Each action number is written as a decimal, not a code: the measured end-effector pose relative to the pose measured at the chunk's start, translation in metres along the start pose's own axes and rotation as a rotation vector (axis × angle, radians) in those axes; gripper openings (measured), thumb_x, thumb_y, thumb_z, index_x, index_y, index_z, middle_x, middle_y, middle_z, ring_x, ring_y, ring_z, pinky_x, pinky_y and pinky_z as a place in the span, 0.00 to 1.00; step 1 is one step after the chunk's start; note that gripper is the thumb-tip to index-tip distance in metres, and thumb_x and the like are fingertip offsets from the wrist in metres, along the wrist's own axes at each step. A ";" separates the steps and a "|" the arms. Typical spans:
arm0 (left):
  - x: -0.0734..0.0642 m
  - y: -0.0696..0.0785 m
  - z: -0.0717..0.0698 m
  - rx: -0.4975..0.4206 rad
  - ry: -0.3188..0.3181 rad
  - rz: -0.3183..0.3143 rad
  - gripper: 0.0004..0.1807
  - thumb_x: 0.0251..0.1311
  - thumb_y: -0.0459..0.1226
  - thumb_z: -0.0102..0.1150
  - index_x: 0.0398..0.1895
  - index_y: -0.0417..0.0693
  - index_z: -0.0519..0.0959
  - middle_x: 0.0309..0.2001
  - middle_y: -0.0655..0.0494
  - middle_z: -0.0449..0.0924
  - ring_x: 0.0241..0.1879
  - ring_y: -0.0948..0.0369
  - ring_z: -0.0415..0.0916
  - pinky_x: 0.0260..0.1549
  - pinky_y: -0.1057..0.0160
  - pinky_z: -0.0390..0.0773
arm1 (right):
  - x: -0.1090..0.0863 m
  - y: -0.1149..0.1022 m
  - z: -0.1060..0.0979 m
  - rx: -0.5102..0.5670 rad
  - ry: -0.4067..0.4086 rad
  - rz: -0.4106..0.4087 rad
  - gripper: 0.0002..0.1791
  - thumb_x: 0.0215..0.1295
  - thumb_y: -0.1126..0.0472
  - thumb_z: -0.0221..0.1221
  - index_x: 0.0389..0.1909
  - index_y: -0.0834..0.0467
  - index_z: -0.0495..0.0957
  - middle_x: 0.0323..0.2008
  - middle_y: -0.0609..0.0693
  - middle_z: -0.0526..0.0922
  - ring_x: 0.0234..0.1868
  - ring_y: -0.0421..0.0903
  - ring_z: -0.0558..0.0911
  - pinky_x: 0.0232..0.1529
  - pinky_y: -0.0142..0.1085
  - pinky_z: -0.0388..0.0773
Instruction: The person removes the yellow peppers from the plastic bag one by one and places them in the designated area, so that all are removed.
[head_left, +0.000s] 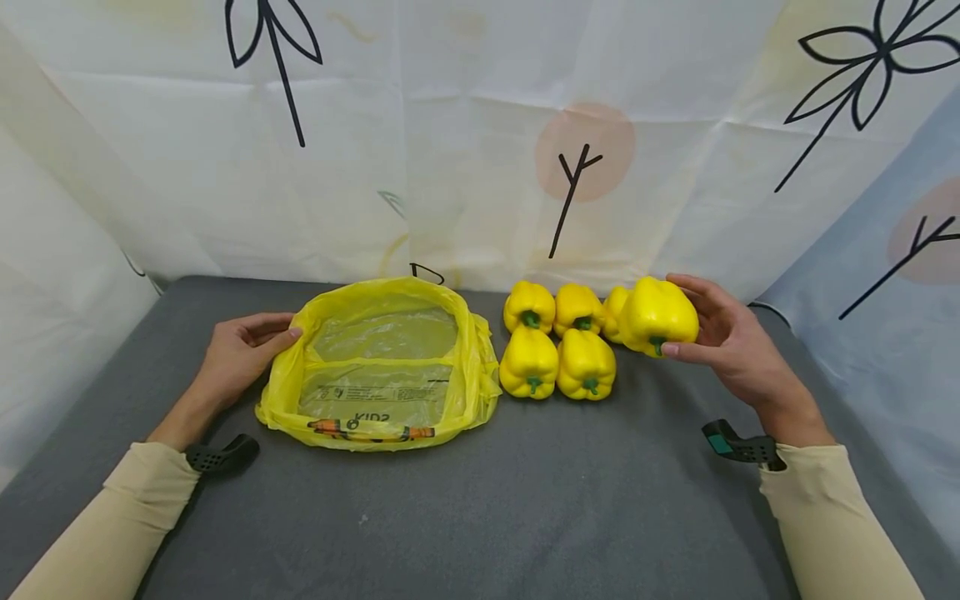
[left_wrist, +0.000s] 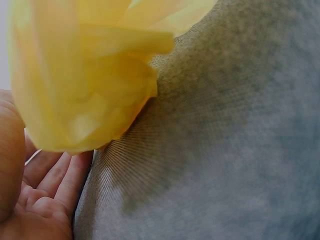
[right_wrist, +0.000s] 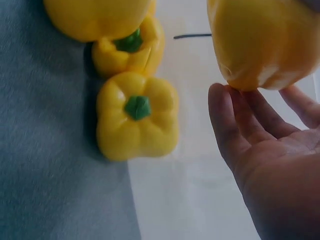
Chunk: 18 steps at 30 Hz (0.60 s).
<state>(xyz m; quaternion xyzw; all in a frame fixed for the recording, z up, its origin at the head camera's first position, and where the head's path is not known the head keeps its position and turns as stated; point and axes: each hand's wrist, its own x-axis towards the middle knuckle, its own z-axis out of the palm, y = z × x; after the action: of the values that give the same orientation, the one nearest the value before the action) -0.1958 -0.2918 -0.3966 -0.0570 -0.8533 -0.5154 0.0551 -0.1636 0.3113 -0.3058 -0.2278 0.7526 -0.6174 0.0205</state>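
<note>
A yellow plastic bag (head_left: pixel 476 367) lies on the grey table with its mouth spread wide; printed letters show through it. My left hand (head_left: pixel 238 354) pinches the bag's left rim between thumb and fingers. In the left wrist view, the yellow plastic (left_wrist: pixel 90 95) hangs in front of the fingertips and hides part of the grip. Raised off the table at right, a yellow bell pepper (head_left: pixel 660 312) with a green stem is held by the fingers and thumb of my right hand (head_left: pixel 738 354). The right wrist view shows this pepper (right_wrist: pixel 265 45) at the fingertips.
Several yellow bell peppers (head_left: pixel 587 367) stand grouped just right of the bag, one (head_left: pixel 615 312) partly hidden behind the held pepper. Behind the grey table (head_left: pixel 465 517) hangs a white patterned cloth (head_left: pixel 465 167). Each wrist wears a dark band (head_left: pixel 738 446).
</note>
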 end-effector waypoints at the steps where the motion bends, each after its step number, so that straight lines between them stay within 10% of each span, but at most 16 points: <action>1: 0.000 0.000 0.000 0.002 -0.002 -0.001 0.29 0.71 0.44 0.62 0.63 0.29 0.75 0.42 0.82 0.77 0.42 0.81 0.78 0.38 0.79 0.79 | -0.001 0.001 -0.002 0.005 -0.010 0.000 0.44 0.62 0.85 0.57 0.77 0.57 0.59 0.69 0.50 0.66 0.62 0.43 0.73 0.53 0.27 0.79; 18: 0.000 0.000 0.001 0.011 0.010 0.013 0.28 0.71 0.43 0.62 0.62 0.28 0.76 0.41 0.83 0.77 0.41 0.81 0.78 0.37 0.79 0.79 | -0.007 0.016 -0.018 -0.128 -0.143 0.102 0.44 0.61 0.82 0.62 0.76 0.62 0.57 0.66 0.49 0.68 0.59 0.42 0.76 0.52 0.31 0.81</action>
<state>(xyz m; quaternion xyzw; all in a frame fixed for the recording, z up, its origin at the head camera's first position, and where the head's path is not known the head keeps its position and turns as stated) -0.1958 -0.2908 -0.3974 -0.0595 -0.8555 -0.5106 0.0627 -0.1678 0.3323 -0.3189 -0.2335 0.7978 -0.5484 0.0912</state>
